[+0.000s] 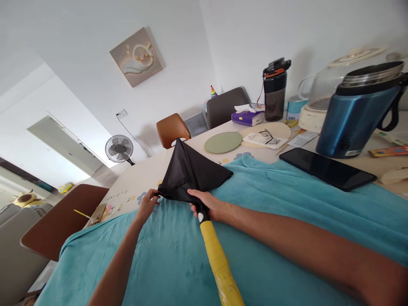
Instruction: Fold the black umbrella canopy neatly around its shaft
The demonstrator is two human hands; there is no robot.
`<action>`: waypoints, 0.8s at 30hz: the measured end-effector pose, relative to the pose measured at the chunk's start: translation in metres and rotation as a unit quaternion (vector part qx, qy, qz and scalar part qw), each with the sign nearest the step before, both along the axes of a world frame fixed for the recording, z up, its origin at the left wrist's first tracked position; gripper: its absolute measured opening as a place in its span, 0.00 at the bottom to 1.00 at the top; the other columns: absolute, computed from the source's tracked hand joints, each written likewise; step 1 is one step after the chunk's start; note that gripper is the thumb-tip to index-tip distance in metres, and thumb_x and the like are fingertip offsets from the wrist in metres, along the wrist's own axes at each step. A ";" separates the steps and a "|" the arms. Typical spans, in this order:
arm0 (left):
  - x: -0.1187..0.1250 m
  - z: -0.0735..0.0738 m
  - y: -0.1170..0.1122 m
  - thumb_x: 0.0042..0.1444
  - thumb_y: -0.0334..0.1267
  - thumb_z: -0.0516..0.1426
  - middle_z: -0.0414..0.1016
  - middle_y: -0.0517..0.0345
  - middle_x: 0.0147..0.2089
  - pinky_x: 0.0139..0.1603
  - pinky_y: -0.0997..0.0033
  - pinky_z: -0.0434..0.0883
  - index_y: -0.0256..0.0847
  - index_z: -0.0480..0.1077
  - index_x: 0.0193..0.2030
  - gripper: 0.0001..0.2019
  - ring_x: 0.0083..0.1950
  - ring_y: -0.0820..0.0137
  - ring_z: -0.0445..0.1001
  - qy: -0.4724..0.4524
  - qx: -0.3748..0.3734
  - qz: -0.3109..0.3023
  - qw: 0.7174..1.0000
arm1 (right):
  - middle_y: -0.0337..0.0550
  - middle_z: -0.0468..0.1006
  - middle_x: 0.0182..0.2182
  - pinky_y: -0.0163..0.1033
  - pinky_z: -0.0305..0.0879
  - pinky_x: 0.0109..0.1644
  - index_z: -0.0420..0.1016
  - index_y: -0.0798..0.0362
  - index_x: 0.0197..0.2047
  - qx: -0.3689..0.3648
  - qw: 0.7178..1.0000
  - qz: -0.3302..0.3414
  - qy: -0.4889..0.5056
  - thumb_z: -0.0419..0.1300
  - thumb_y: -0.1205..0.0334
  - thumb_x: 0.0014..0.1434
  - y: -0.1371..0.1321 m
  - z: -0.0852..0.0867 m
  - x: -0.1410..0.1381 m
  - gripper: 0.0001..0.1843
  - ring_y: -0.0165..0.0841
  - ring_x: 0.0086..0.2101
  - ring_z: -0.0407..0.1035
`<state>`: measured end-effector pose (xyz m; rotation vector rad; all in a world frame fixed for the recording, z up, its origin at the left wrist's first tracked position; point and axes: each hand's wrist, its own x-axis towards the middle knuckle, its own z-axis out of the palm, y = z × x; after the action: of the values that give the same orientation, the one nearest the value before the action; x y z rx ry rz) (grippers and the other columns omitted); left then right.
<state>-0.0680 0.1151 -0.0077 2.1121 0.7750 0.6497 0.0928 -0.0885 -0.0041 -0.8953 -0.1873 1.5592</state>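
A folding umbrella with a black canopy (191, 172) and a yellow handle (218, 263) lies on a turquoise blanket (287, 212) spread over the table. My left hand (147, 204) pinches the canopy's lower left edge. My right hand (208, 203) is closed round the umbrella's shaft just above the yellow handle, under the black cloth. The canopy stands up in a loose cone that points away from me.
A black tablet (327, 169) lies on the blanket at the right. Behind it stand a blue kettle (353, 114), a dark bottle (274, 91), a tissue box (247, 117), glasses (267, 136) and a green mat (223, 142). Chairs (60, 221) ring the table; a fan (119, 148) stands far left.
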 end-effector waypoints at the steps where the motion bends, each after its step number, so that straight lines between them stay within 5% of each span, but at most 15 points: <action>1: -0.001 0.000 0.001 0.45 0.36 0.51 0.70 0.59 0.34 0.31 0.73 0.70 0.39 0.65 0.34 0.09 0.38 0.70 0.70 -0.003 -0.010 0.004 1.000 | 0.35 0.64 0.13 0.31 0.60 0.15 0.58 0.54 0.27 -0.004 1.000 0.005 -0.004 0.57 0.54 0.53 -0.001 0.001 0.000 0.14 0.26 0.13 0.60; 5: -0.007 -0.004 0.006 0.45 0.35 0.49 0.69 0.60 0.32 0.32 0.71 0.69 0.40 0.64 0.34 0.08 0.37 0.70 0.70 0.012 -0.008 0.011 1.000 | 0.35 0.65 0.13 0.32 0.61 0.16 0.55 0.53 0.27 -0.021 0.999 0.017 -0.025 0.57 0.60 0.52 -0.001 0.001 -0.001 0.12 0.27 0.13 0.60; 9: -0.009 0.001 0.006 0.44 0.29 0.47 0.72 0.57 0.39 0.41 0.65 0.67 0.41 0.65 0.32 0.09 0.42 0.67 0.70 0.052 0.113 0.051 0.991 | 0.36 0.66 0.12 0.32 0.61 0.15 0.55 0.53 0.27 -0.023 0.999 0.012 -0.041 0.55 0.64 0.51 0.001 -0.001 -0.001 0.09 0.29 0.13 0.61; 14: 0.009 0.021 -0.032 0.48 0.28 0.45 0.72 0.57 0.42 0.49 0.64 0.64 0.42 0.65 0.35 0.12 0.46 0.68 0.69 -0.033 0.227 0.115 0.966 | 0.37 0.67 0.12 0.32 0.61 0.15 0.58 0.54 0.26 -0.028 0.998 0.008 -0.057 0.55 0.65 0.51 0.005 -0.003 -0.001 0.07 0.29 0.13 0.61; 18: 0.046 0.016 -0.065 0.53 0.31 0.45 0.71 0.55 0.44 0.50 0.67 0.64 0.42 0.66 0.43 0.13 0.46 0.70 0.69 -0.019 0.202 0.024 0.979 | 0.37 0.65 0.12 0.32 0.61 0.15 0.60 0.56 0.25 -0.018 0.998 -0.004 -0.060 0.55 0.65 0.51 0.005 -0.004 -0.002 0.06 0.28 0.13 0.61; 24: 0.095 -0.010 -0.062 0.51 0.28 0.46 0.67 0.50 0.53 0.58 0.64 0.58 0.36 0.64 0.50 0.19 0.56 0.67 0.63 0.029 0.062 0.001 0.998 | 0.43 0.71 0.19 0.31 0.63 0.16 0.64 0.59 0.28 0.007 1.000 -0.011 -0.004 0.53 0.63 0.51 0.002 0.000 0.000 0.06 0.27 0.16 0.63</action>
<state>0.0267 0.0534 -0.0175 2.2524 0.7871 0.6554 0.0928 -0.0860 -0.0045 -0.8911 -0.1936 1.5331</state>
